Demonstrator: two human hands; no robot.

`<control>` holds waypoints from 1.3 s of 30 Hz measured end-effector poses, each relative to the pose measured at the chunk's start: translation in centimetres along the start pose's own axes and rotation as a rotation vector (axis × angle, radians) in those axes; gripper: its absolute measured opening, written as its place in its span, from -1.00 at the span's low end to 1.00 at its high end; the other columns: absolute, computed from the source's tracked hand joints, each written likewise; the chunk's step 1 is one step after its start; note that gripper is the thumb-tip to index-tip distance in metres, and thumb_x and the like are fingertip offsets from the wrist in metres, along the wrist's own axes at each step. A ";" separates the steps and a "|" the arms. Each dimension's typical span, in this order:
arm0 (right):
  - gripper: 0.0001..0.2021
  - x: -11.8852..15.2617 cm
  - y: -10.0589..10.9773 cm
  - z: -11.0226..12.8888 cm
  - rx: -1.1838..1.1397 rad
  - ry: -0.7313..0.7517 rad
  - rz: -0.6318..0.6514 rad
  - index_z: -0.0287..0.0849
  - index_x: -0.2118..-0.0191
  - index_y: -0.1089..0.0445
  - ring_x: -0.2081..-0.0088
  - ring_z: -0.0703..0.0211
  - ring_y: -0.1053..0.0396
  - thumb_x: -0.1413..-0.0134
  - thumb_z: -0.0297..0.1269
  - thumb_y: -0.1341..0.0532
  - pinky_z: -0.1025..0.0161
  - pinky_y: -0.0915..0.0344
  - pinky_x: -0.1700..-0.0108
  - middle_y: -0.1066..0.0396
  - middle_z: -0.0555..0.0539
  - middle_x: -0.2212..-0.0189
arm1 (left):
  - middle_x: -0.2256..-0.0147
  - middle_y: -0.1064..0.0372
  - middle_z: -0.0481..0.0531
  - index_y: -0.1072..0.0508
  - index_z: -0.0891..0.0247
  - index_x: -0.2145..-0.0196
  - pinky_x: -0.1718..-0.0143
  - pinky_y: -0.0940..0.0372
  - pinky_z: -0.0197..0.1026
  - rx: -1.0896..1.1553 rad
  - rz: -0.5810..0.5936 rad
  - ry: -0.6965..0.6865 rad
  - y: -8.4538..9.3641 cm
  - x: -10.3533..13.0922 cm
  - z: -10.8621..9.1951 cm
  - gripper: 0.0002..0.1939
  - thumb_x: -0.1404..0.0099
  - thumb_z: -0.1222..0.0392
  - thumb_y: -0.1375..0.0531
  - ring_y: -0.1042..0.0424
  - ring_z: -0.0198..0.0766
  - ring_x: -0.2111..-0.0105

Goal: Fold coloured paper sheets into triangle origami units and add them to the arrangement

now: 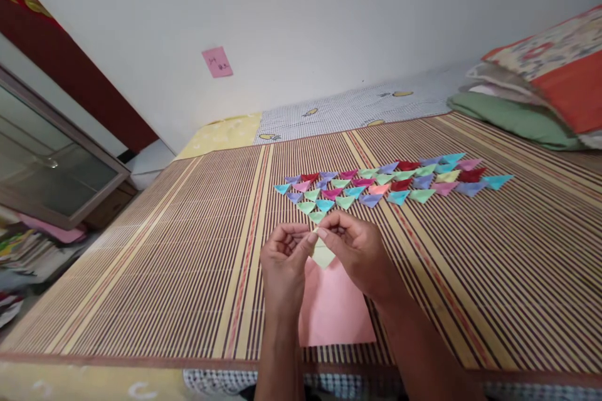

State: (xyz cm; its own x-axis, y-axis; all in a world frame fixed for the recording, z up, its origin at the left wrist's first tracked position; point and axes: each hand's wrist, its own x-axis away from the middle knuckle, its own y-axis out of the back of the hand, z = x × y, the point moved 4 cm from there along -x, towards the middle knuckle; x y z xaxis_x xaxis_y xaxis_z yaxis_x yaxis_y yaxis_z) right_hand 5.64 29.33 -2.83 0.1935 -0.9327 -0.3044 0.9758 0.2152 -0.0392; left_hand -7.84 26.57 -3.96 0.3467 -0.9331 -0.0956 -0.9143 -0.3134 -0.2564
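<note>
Between my two hands is a small pale yellow-green piece of paper [324,255], its lower corner pointing toward me. My left hand [289,250] pinches its top edge between thumb and fingers. From the other side my right hand [355,247] pinches the same edge, the two thumbs almost touching. Beneath the hands a pink sheet of paper [336,313] lies flat on the mat. Just beyond my fingertips, several small folded paper triangles [345,202] in many colours lie in rows that stretch to the right.
A striped bamboo mat [188,263] covers the bed. Folded cloths and a green pillow [512,119] are piled at the back right. A pink note [217,62] is stuck on the white wall [329,12]. At the left stands a glass-fronted cabinet [56,156].
</note>
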 end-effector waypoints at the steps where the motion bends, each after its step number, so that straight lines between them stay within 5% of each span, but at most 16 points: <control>1: -0.89 0.0 0.0 0.0 0.003 0.002 -0.005 -0.16 0.37 -0.45 0.42 0.22 -0.33 -0.20 -0.32 -0.25 0.28 -0.26 0.36 -0.41 0.04 0.48 | 0.51 -0.44 -0.06 -0.55 0.30 0.40 0.44 -0.30 -0.35 -0.018 0.013 0.008 0.0 0.1 0.0 -0.79 -0.08 0.17 -0.47 -0.39 -0.37 0.49; 7: -0.89 0.1 0.0 0.3 0.063 0.043 -0.056 -0.17 0.38 -0.46 0.42 0.24 -0.34 -0.19 -0.35 -0.25 0.29 -0.25 0.36 -0.41 0.05 0.49 | 0.48 -0.47 -0.02 -0.61 0.29 0.38 0.40 -0.30 -0.30 -0.169 -0.002 -0.087 0.1 0.4 -0.7 -0.85 -0.19 0.14 -0.40 -0.40 -0.31 0.44; 14: -0.88 0.1 -0.1 0.5 0.115 0.054 -0.030 -0.17 0.37 -0.48 0.39 0.21 -0.39 -0.21 -0.35 -0.25 0.28 -0.28 0.34 -0.46 0.02 0.45 | 0.56 -0.38 -0.06 -0.59 0.29 0.44 0.47 -0.21 -0.31 -0.225 0.096 -0.028 0.3 0.0 -0.3 -0.79 -0.24 0.09 -0.36 -0.30 -0.35 0.52; 21: -0.87 -0.1 0.1 -0.7 -0.027 -0.054 0.065 -0.18 0.31 -0.51 0.38 0.21 -0.40 -0.20 -0.24 -0.30 0.29 -0.31 0.34 -0.48 0.00 0.44 | 0.55 -0.33 -0.07 -0.55 0.29 0.44 0.47 -0.18 -0.31 -0.100 0.051 -0.035 0.8 -0.2 0.2 -0.74 -0.28 0.05 -0.32 -0.26 -0.35 0.52; 39: -0.79 0.0 0.7 -0.4 0.108 -0.024 0.081 -0.18 0.41 -0.44 0.49 0.27 -0.25 -0.23 -0.23 -0.26 0.31 -0.15 0.44 -0.32 0.07 0.56 | 0.54 -0.37 -0.08 -0.60 0.27 0.42 0.44 -0.23 -0.32 -0.049 0.054 -0.013 0.6 0.0 0.1 -0.79 -0.24 0.08 -0.37 -0.31 -0.37 0.51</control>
State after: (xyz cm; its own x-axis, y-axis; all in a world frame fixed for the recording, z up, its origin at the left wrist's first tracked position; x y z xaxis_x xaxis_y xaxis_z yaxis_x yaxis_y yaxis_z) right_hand 6.25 29.58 -3.25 0.2736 -0.9205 -0.2791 0.9618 0.2592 0.0880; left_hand -8.38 26.40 -4.22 0.2987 -0.9467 -0.1206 -0.9409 -0.2710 -0.2031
